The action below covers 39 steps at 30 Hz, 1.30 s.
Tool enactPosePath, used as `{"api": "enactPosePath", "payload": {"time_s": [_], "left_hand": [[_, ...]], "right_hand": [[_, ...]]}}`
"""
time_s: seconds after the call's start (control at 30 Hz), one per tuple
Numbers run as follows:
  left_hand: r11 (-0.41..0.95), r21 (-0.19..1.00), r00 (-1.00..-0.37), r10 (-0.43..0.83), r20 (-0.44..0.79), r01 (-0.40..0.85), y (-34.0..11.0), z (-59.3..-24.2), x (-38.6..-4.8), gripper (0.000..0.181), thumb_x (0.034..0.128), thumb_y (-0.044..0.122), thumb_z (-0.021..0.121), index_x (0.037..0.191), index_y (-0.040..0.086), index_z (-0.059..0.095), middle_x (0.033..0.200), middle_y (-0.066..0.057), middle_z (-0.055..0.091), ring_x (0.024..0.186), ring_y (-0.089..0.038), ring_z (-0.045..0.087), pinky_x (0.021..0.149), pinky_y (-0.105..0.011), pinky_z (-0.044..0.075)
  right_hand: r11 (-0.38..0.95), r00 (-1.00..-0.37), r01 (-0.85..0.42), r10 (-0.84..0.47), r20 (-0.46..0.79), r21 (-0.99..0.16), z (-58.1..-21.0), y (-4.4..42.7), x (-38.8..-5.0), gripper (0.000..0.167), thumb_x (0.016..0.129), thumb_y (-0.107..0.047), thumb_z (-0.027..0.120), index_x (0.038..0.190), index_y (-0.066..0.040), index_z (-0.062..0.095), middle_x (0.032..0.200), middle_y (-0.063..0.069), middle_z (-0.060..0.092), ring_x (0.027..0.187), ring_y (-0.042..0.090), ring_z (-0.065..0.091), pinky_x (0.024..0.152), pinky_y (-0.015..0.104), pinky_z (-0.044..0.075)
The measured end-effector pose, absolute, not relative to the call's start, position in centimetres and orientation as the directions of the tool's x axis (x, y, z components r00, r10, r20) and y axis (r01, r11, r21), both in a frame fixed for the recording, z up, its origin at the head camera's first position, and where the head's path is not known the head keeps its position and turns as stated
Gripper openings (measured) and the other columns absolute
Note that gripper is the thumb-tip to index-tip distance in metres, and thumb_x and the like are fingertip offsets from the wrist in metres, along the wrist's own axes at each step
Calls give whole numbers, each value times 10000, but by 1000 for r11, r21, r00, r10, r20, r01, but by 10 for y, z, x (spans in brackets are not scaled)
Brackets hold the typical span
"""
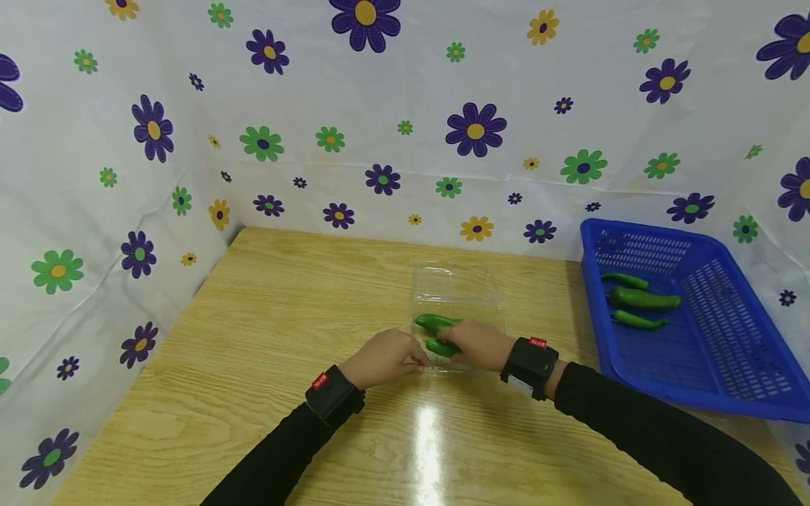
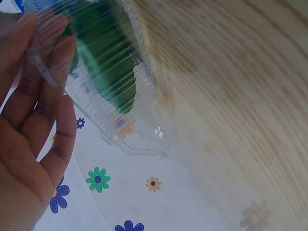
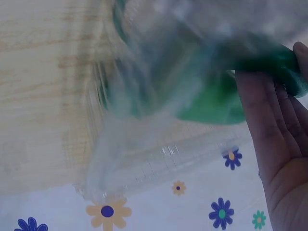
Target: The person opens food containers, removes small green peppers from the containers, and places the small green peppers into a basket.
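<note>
A clear plastic clamshell box [image 1: 457,287] lies on the table with its lid folded back on the far side. My left hand [image 1: 387,358] pinches the box's near left edge; in the left wrist view the fingers [image 2: 62,115] meet the clear wall. Over the box's right part, my right hand [image 1: 484,344] holds a green pepper [image 1: 441,347] low at the near side. Just beyond it, another green pepper [image 1: 433,322] lies in the box, partly covered by the right hand. The right wrist view is blurred by the plastic, with the held pepper [image 3: 284,67] against the fingers.
To the right stands a blue plastic basket [image 1: 702,372] with three green peppers [image 1: 644,299] at its left side. A wood-grain table [image 1: 285,302] runs under everything. White cloth with printed flowers [image 1: 405,84] hangs behind and along the sides.
</note>
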<state>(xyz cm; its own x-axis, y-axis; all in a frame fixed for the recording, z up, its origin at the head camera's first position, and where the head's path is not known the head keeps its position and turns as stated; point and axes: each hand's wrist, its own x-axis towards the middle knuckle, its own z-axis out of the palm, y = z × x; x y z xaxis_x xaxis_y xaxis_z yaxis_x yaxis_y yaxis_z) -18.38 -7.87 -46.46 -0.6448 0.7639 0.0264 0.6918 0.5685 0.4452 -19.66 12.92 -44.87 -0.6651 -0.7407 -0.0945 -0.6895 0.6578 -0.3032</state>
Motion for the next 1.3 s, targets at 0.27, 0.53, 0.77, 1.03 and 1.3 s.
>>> {"api": "enactPosePath", "payload": {"time_s": [0.27,0.53,0.77,1.03,1.3], "left_hand": [[567,445,-640,768,18,693,-77,-465,-185,139,831,185,710,952,148,766,939,44,738,866,-97,669,748,-204,522],[568,437,-637,771,13,697,-76,-466,-186,143,839,189,703,963,156,764,933,42,739,855,-97,671,744,-209,524],[562,437,-635,772,28,702,-76,-466,-185,141,845,189,696,964,156,764,916,41,742,845,-90,675,746,-210,525],[564,427,-636,770,38,707,-77,-466,-185,140,837,187,703,960,161,766,915,49,742,848,-87,676,748,-212,526],[573,427,-644,765,28,699,-78,-466,-185,138,840,186,701,959,163,766,912,46,742,844,-88,676,741,-210,525]], "right_hand": [[679,-704,-659,-709,-54,-325,-425,133,-192,261,794,-82,742,1045,-62,673,869,-1,661,733,77,542,648,228,465],[687,-723,-671,-690,40,-278,-398,149,-186,329,808,-85,726,1131,-71,668,982,40,697,819,110,618,695,259,514],[709,-756,-651,-638,146,-271,-378,181,-185,363,807,-89,725,1163,-63,661,1012,71,703,889,185,663,754,339,550],[769,-814,-581,-552,182,-266,-353,232,-183,358,812,-42,710,1165,-24,653,987,105,705,842,207,662,717,371,559],[874,-904,-425,-393,171,-238,-344,294,-185,389,817,-11,691,1199,15,623,992,180,696,868,301,662,728,456,545]]}}
